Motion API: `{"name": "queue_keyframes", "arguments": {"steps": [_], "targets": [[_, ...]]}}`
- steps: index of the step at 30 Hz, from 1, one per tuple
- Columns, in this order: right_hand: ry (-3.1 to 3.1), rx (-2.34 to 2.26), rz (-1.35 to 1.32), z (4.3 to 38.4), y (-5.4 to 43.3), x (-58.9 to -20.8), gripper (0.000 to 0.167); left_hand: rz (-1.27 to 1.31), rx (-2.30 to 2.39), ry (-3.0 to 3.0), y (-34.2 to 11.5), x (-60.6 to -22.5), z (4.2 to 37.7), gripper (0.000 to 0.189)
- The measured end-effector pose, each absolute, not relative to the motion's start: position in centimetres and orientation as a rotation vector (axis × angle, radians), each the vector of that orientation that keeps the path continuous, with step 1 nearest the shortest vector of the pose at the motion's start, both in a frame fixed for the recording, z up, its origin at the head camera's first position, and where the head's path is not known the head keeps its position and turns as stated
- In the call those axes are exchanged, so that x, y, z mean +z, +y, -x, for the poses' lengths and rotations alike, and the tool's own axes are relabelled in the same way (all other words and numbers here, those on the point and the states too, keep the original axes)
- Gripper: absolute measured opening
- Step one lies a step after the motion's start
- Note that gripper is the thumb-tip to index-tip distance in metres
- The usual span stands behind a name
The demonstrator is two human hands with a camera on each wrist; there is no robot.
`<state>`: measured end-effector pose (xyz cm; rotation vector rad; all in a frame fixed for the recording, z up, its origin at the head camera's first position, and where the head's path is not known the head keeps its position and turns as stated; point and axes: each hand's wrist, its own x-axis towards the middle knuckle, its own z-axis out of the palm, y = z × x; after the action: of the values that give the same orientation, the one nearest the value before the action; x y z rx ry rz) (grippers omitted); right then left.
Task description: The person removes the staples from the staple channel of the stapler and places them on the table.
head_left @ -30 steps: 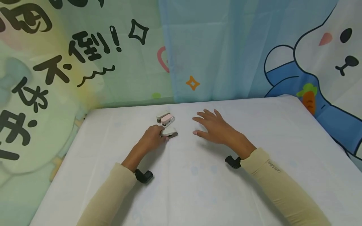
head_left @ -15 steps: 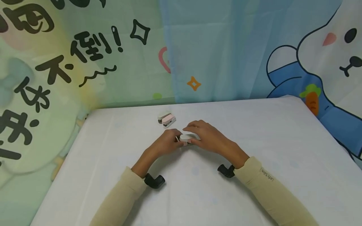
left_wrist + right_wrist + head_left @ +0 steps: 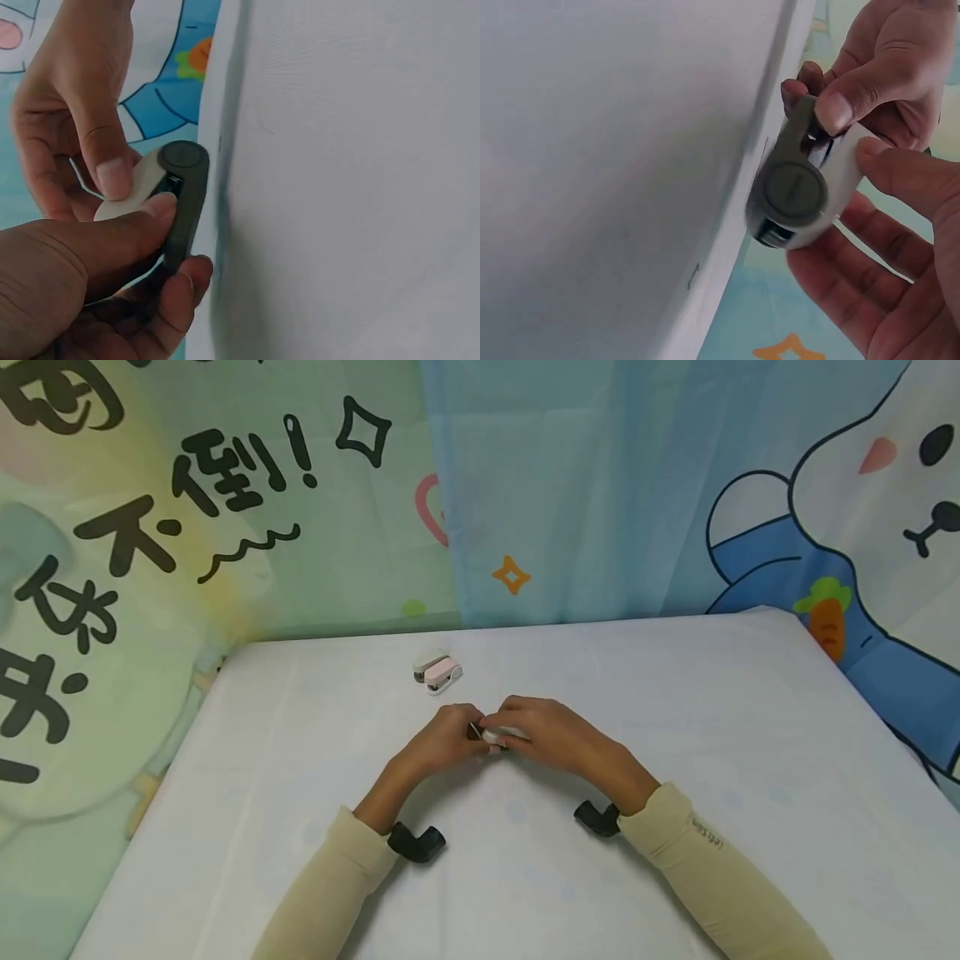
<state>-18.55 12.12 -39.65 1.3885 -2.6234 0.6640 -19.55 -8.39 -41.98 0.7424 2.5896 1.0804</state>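
Note:
Both hands hold a small stapler with a white top and a dark grey-green base, above the middle of the table. In the left wrist view the stapler is spread apart, its white top angled away from the base. The left hand grips the base, its thumb at the gap between the two parts. The right hand pinches the white top between thumb and fingers. Something metallic shows in the gap in the right wrist view, where the stapler is slightly blurred.
A pink-and-white mini stapler and an off-white one lie side by side near the back of the white-covered table. A printed curtain hangs directly behind the table's far edge.
The left hand has brought the stapler from near the other two toward the right and nearer. The right hand, formerly spread and free, has come in from the right and taken hold of it.

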Motion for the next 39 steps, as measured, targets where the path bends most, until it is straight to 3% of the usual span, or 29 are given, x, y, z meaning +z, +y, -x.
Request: {"name": "queue_keyframes", "arguments": {"steps": [5,13,29,39], "targets": [[-2.678,0.613,-1.404,18.4,11.8,-39.8,0.035,-0.747,1.013,2.597,-8.4,-42.4,19.6,0.022],[-2.716,0.621,-1.437,18.1,11.8,-39.6,0.022,-0.708,0.945,2.576,-7.8,-42.2,19.6,0.019],[-2.973,0.911,-1.268,18.3,14.6,-37.8,0.029,-0.662,0.986,2.534,-7.6,-42.3,19.5,0.019],[-3.108,0.691,-1.133,18.5,16.0,-36.9,0.025,-0.655,0.955,2.545,-7.7,-42.4,19.5,0.018]]}}
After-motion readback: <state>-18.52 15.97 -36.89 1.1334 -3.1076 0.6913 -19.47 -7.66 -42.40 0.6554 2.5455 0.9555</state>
